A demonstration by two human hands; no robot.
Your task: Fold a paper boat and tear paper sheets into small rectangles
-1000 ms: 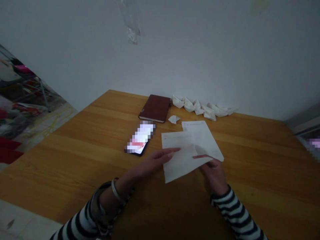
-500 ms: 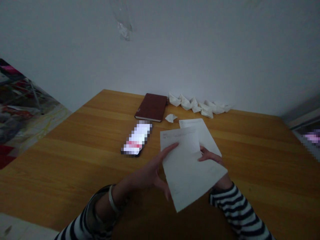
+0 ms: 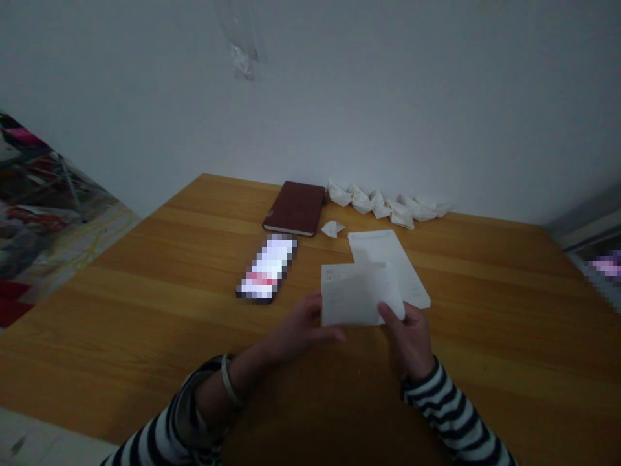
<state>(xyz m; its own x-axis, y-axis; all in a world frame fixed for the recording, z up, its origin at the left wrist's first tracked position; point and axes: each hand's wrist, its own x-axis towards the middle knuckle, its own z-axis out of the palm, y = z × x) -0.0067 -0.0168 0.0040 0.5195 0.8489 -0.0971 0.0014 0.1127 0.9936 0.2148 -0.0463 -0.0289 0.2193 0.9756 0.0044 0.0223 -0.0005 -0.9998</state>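
A folded sheet of white paper [image 3: 361,294] is held between our hands over the table, in the lower middle of the frame. It forms a rough rectangle, with faint printed lines near its upper left corner. Our left hand [image 3: 303,330] reaches in from the lower left, its fingers curled and gripping the sheet's left edge. Our right hand [image 3: 410,340] rises from the lower right, closed on the sheet's lower right corner with the thumb pressed on top. A silver bangle [image 3: 228,378] circles the left wrist, and black-and-white striped sleeves [image 3: 451,408] cover both forearms.

Just behind the held sheet, a second white sheet [image 3: 388,252] lies flat on the wooden table [image 3: 145,323], partly hidden by the first. Farther up, a small paper boat [image 3: 332,228] sits just right of a dark red notebook [image 3: 294,208], and a row of paper boats [image 3: 383,204] lines the table's far edge, near the white wall [image 3: 339,97]. A smartphone [image 3: 266,268] with a lit, pixelated screen lies on the table to the left of the hands.
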